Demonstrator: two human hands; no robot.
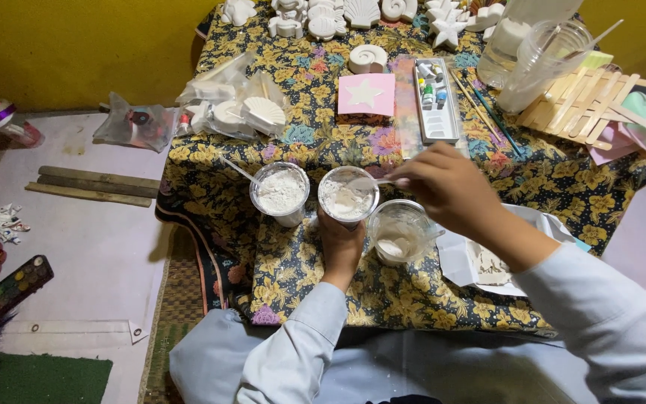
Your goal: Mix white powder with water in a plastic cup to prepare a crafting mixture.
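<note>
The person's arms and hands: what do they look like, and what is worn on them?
Both arms wear long, loose sleeves of plain pale grey-blue cloth that end at the wrists. The left hand and the right hand are bare: no gloves. No rings, watch or markings can be seen.

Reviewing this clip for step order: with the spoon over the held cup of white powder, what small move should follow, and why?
Probably tip the spoon down into the middle cup. The right hand holds it over that cup's rim, loaded with white powder, while the left hand grips the cup from below. The cup already holds white powder.
</note>
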